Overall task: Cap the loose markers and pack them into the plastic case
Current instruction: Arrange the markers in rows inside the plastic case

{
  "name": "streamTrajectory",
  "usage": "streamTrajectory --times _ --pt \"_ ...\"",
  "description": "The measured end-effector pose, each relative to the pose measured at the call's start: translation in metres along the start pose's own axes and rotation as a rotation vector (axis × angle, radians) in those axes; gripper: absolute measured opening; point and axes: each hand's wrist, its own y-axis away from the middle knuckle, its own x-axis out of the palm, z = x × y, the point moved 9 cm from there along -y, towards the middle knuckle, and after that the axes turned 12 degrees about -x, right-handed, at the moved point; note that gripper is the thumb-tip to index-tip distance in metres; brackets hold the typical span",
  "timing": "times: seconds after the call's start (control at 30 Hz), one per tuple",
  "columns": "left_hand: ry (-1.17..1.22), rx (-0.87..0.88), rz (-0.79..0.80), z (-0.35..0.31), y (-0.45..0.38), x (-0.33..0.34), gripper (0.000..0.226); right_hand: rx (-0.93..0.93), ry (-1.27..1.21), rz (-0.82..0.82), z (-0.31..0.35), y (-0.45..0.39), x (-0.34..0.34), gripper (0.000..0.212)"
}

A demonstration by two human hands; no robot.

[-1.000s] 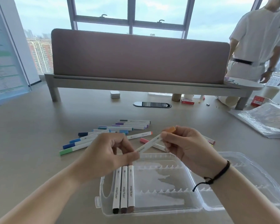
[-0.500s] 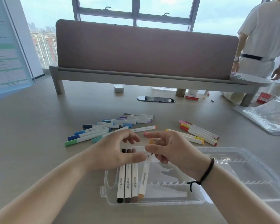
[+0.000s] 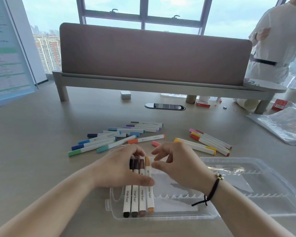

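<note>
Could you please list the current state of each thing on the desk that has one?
plastic case: open, lid flat on the desk.
four markers in the case: capped, side by side at its left end.
loose markers: lying capped on the desk.
left hand: resting on the four markers.
right hand: fingers loosely curled, holding nothing.

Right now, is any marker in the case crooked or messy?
No, nothing stands out. The four markers lie side by side at the left end of the plastic case; the left hand rests over them.
</note>
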Motion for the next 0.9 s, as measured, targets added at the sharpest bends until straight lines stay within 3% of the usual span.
streamTrajectory --times 0.1,0.27,0.43,0.9 --pt "-0.004 -0.011 -0.010 0.001 0.001 -0.001 0.084 -0.037 0.090 0.067 0.000 0.008 -0.013 0.008" --pt "-0.013 -0.022 0.007 0.006 -0.001 0.001 0.082 -0.225 0.157 0.237 0.017 0.016 -0.006 0.034" --pt "-0.034 -0.001 0.010 0.006 -0.002 0.002 0.082 -0.337 0.224 0.374 0.035 0.022 0.009 0.047" --pt "-0.060 -0.018 0.018 0.003 0.001 0.002 0.087 -0.266 0.126 0.476 0.020 0.024 0.015 0.052"
